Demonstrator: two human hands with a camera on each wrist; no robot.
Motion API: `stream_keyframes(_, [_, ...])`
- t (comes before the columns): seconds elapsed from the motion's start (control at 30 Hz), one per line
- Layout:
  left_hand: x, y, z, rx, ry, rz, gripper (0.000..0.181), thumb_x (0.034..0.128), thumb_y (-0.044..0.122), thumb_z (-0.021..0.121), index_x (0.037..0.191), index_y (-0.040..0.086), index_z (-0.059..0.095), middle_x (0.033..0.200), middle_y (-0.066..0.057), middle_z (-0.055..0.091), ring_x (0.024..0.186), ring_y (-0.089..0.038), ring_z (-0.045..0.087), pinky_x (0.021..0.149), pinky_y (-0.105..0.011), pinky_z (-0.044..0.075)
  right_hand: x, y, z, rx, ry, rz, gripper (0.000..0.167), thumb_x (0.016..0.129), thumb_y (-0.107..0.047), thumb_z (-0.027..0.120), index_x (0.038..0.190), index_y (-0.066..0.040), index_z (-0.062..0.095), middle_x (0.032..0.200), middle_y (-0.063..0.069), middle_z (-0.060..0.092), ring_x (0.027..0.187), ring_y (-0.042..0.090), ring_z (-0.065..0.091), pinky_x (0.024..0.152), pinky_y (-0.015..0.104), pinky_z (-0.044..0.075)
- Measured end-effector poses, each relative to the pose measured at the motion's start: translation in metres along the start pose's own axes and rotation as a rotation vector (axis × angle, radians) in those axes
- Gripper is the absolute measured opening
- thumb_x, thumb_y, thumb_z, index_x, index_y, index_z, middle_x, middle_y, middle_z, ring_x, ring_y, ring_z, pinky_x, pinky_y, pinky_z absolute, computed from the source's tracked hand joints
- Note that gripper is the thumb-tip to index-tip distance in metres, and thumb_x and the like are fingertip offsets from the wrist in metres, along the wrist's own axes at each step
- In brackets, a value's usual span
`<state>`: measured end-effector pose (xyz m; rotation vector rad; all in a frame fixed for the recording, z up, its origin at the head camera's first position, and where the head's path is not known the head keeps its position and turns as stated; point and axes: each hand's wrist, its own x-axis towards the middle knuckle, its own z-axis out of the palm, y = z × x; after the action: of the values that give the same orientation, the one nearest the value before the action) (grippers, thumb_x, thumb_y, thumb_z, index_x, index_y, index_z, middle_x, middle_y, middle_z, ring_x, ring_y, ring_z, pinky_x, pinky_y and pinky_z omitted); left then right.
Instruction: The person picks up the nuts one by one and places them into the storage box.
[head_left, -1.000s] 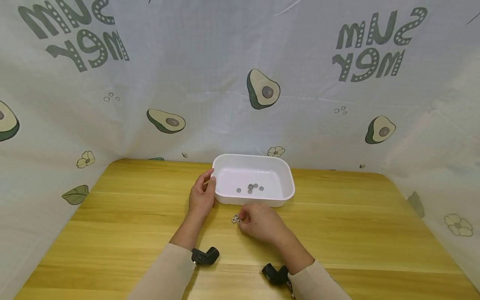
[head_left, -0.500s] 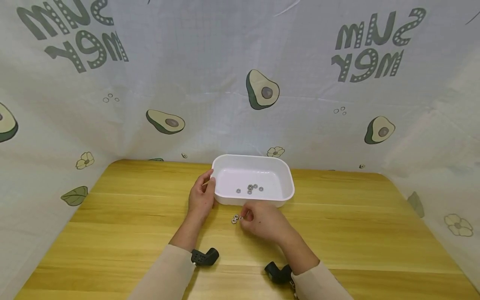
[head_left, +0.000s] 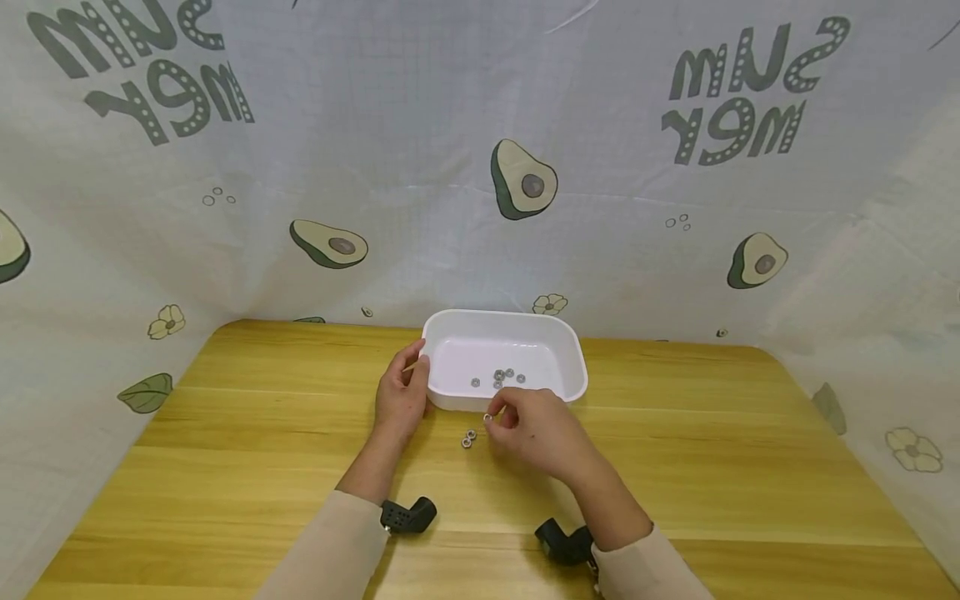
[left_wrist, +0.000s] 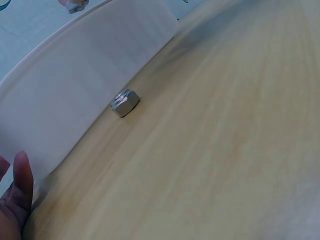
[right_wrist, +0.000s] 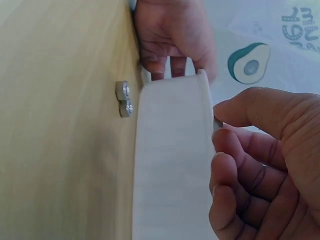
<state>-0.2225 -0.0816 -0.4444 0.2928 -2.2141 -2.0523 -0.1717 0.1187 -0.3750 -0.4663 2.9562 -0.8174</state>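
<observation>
A white tray (head_left: pixel 442 400) stands on the wooden table, several metal nuts (head_left: pixel 499 377) lying on its floor. My left hand (head_left: pixel 401 396) rests on the outside of its left end, fingers relaxed; the right wrist view shows these fingers (right_wrist: pixel 177 65) against the end wall. Between thumb and forefinger, my right hand (head_left: pixel 536 429) pinches a nut (head_left: pixel 487 417) just in front of the tray's front wall; in the right wrist view that nut (right_wrist: pixel 217 124) is mostly covered by the fingertips. Two more nuts (head_left: pixel 468 439) lie together on the table, left of the right hand.
The wooden table (head_left: pixel 262 467) stretches to both sides of the tray. Behind it hangs a pale cloth (head_left: pixel 420 125) printed with avocados. Each wrist carries a black camera mount (head_left: pixel 412 517).
My right hand has picked one nut out of the three on the table and raised it towards the tray's front rim. The left hand has stayed at the tray's left end.
</observation>
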Motion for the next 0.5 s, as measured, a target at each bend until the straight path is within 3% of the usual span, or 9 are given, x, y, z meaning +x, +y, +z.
stream_keyframes(0.5, [0.001, -0.001, 0.000, 0.011, -0.005, 0.001, 0.039, 0.1062, 0.034, 0.051, 0.144, 0.030, 0.057, 0.140, -0.004, 0.059, 0.101, -0.024, 0.059, 0.061, -0.025, 0.052, 0.013, 0.005, -0.022, 0.017, 0.098, 0.012, 0.009, 0.092, -0.023, 0.075, 0.094, -0.015, 0.071, 0.068, -0.004, 0.060, 0.059, 0.012, 0.050, 0.056, 0.025, 0.043])
